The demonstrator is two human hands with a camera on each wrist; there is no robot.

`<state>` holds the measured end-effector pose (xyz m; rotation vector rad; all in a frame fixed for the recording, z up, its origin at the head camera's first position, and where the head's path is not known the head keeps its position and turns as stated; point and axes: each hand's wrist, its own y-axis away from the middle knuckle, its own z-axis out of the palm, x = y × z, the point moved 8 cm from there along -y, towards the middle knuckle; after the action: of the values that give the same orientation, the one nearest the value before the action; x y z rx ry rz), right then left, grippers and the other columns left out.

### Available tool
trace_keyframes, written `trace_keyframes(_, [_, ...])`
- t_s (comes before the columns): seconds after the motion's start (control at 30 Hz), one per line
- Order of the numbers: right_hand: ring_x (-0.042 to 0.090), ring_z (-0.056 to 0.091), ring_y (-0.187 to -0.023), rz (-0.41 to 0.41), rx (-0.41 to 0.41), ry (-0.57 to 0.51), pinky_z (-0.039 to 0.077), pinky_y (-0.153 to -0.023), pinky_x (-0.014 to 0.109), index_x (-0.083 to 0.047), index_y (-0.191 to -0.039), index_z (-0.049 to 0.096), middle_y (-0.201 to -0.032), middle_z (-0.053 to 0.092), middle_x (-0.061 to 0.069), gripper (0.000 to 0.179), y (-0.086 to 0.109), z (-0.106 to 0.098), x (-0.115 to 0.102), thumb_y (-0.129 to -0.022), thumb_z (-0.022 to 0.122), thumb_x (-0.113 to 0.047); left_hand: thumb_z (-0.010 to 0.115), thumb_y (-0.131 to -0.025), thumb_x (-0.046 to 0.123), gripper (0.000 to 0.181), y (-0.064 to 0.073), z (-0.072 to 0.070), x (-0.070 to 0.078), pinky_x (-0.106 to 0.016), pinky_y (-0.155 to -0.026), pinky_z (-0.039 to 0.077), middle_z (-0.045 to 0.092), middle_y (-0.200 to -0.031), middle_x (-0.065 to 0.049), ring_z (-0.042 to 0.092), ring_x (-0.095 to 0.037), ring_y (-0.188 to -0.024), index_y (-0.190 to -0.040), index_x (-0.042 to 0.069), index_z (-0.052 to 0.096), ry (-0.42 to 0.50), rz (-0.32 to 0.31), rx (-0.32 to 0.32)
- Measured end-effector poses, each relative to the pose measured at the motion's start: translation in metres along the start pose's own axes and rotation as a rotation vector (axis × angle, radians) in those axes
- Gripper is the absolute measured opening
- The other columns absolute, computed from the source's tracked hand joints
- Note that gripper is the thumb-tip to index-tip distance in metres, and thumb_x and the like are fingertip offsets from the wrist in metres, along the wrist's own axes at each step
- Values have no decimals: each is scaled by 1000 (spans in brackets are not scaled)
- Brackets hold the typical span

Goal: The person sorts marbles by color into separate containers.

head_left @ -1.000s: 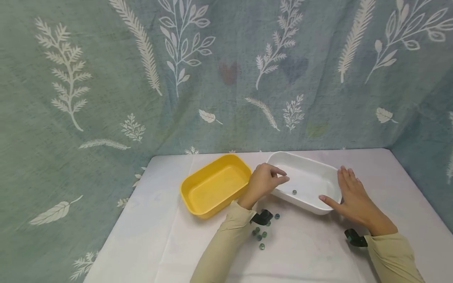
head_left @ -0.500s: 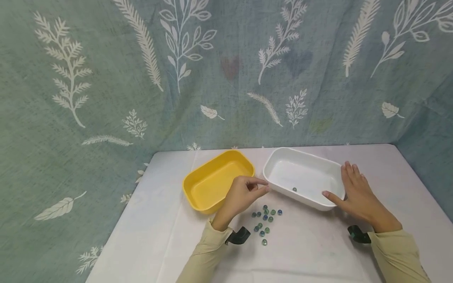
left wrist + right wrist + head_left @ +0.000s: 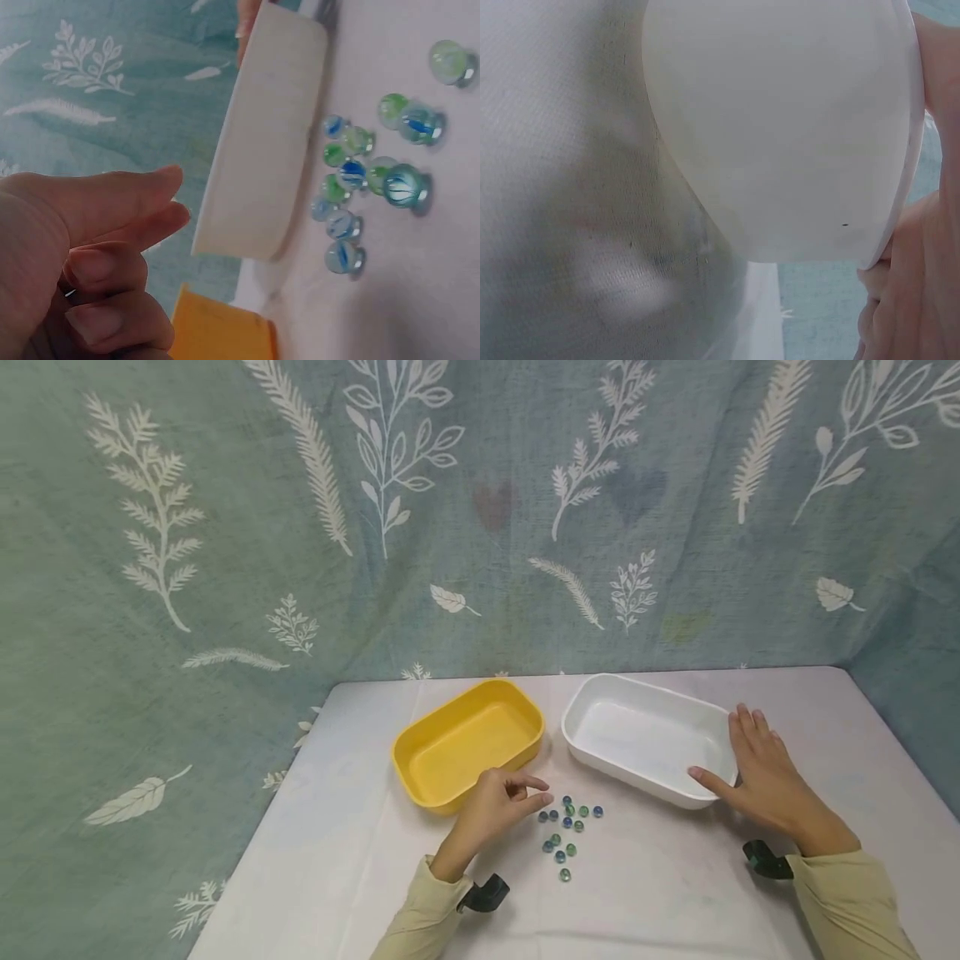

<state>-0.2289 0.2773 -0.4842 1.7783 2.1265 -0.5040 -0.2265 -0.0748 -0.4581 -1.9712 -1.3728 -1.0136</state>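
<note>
The left hand (image 3: 491, 810) hovers just left of a loose group of marbles (image 3: 567, 822) on the white desk (image 3: 675, 893), in front of the near edge of a yellow tub (image 3: 465, 743); whether it touches that tub is hard to tell. Its thumb and index finger reach out nearly straight, a small gap between their tips, while the other fingers bend in towards the palm. The marbles (clear glass, swirled with blue or green in the left wrist view) lie near one another, a green one slightly apart at the near end. Beyond them, to the right of the yellow tub, sits a white tub (image 3: 645, 735). The right hand (image 3: 761, 785) rests at that tub's right end, fingers straight and thumb spread over the rim. A green cloth (image 3: 682, 485) with white leaf prints hangs behind.
</note>
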Motion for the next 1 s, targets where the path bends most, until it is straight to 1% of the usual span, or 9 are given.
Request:
trace_keyframes(0.1, [55, -10, -157, 3, 2, 2, -4, -125, 70, 15, -159, -2, -168, -8, 37, 115, 1, -1, 1, -98, 57, -61, 81, -89, 22, 20, 3, 4, -4, -17, -53, 29, 42, -57, 7, 37, -5, -56, -103, 8, 82, -8, -8, -10])
trace_keyframes(0.27, [54, -10, -157, 6, 1, 0, -3, -125, 71, 15, -159, -2, -168, -7, 37, 115, 1, 0, 1, -98, 57, -62, 82, -88, 22, 21, 9, 12, -13, -16, -52, 28, 44, -58, 8, 37, -3, -55, -103, 7, 83, -28, -17, -45])
trace_keyframes(0.4, [54, -10, -157, 8, 4, 0, -3, -125, 70, 16, -159, -1, -168, -7, 38, 115, 0, -1, 1, -98, 58, -62, 81, -87, 20, 18, 13, 19, -18, -16, -51, 28, 47, -57, 9, 38, -3, -54, -99, 7, 83, -34, -8, -64])
trace_keyframes(0.6, [55, -7, -157, 9, 9, 7, -1, -125, 71, 16, -159, -1, -167, -5, 38, 115, 0, -1, 0, -97, 58, -62, 82, -87, 21, 16, 19, 30, -26, -15, -48, 28, 48, -56, 10, 38, 0, -51, -97, 8, 84, -48, -35, -100])
trace_keyframes(0.73, [55, -7, -157, 5, 10, 5, -2, -125, 70, 16, -158, -1, -167, -5, 39, 115, 0, -1, 0, -97, 58, -61, 82, -87, 20, 15, 21, 36, -28, -15, -48, 28, 48, -56, 11, 38, 1, -51, -96, 9, 84, -74, -27, -98])
trace_keyframes(1.0, [55, -9, -157, 0, 9, -5, -2, -125, 70, 16, -158, -1, -168, -6, 38, 114, 0, -2, -1, -98, 59, -60, 83, -86, 21, 16, 24, 42, -27, -16, -46, 26, 44, -51, 13, 35, 1, -47, -96, 10, 84, -125, -15, -85])
